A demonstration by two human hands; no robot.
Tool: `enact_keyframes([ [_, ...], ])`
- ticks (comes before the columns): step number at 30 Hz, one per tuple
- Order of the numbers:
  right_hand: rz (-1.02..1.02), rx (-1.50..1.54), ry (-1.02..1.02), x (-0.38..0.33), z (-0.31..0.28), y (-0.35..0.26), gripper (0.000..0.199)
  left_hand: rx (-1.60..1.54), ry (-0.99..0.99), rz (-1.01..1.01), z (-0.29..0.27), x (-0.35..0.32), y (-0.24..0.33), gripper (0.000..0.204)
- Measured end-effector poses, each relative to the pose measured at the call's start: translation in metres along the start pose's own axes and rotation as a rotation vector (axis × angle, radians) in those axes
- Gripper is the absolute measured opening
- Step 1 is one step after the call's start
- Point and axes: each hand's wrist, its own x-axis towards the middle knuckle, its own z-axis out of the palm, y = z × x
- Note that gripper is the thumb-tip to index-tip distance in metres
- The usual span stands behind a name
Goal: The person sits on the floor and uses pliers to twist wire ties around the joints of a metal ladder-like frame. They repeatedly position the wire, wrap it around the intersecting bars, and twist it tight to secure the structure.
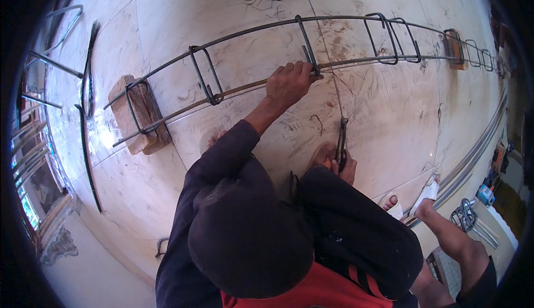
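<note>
We see a long rebar cage [250, 58] lying across a pale tiled floor [389, 119], made of long steel bars joined by rectangular stirrups [203, 74] set at intervals; it runs from the left of the view to the far right, bending with the lens. Near its left end the cage rests on a rough block [133, 116], and another block [453, 46] sits under it toward the right. Our left hand [286, 83] is closed over the near long bar, fingers curled around it right beside one stirrup [307, 44]. Our right hand [345, 166] is lower, just above the knee, wrapped around the handles of a pair of pincers [341, 141] whose head points up toward the cage; a thin wire runs from the tool's head up to the bar beside the left hand. Both arms wear dark sleeves [228, 158]. Off to the left lie a bundle of thin dark rods [86, 91]. At the lower right a person's foot in a white sandal [425, 194] stands on the floor, near long bars lying along the edge.
</note>
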Motion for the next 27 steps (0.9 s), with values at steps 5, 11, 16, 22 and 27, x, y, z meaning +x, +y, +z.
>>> enact_keyframes([
  [5, 0.131, 0.002, 0.009, 0.009, -0.003, -0.011, 0.058, 0.009, 0.007, 0.019, 0.004, -0.001, -0.001, 0.032],
  [11, 0.074, -0.022, 0.028, 0.016, -0.011, -0.018, 0.041, 0.023, 0.026, 0.021, 0.006, -0.002, -0.002, 0.027],
  [16, 0.393, 1.050, -0.112, 0.012, -0.046, -0.001, 0.042, -0.006, 0.024, 0.030, 0.001, -0.002, -0.001, 0.025],
  [22, 0.320, 1.219, -0.138, -0.007, -0.086, -0.056, 0.047, -0.013, 0.045, 0.036, 0.002, -0.004, -0.001, 0.024],
  [27, 0.052, 0.501, -0.119, 0.024, -0.124, -0.132, 0.039, 0.071, 0.026, 0.046, 0.008, -0.007, -0.004, 0.021],
])
